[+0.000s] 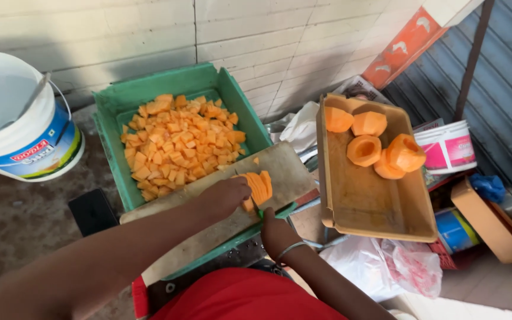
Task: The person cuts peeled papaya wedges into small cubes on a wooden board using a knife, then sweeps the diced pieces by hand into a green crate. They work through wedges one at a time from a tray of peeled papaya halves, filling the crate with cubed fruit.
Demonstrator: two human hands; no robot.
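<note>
Head view: left hand [225, 195] presses down on sliced orange papaya [259, 186] on a cutting board [208, 222] laid across a green crate [125, 106]; right hand [277, 232] grips a knife handle beside the slices.

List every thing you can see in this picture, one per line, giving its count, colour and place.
crate: one, green, centre left
fruit cubes: many, orange, in crate
cutting board: one, worn grey-brown, across crate's near edge
fruit slices: a few, orange, on board
tray: one, tan, right
peeled fruit halves: four or five, orange, tray's far end
bucket: one, white, far left
tub: one, white and pink, right
left hand: on slices
right hand: at board's near edge, bangle on wrist
</note>
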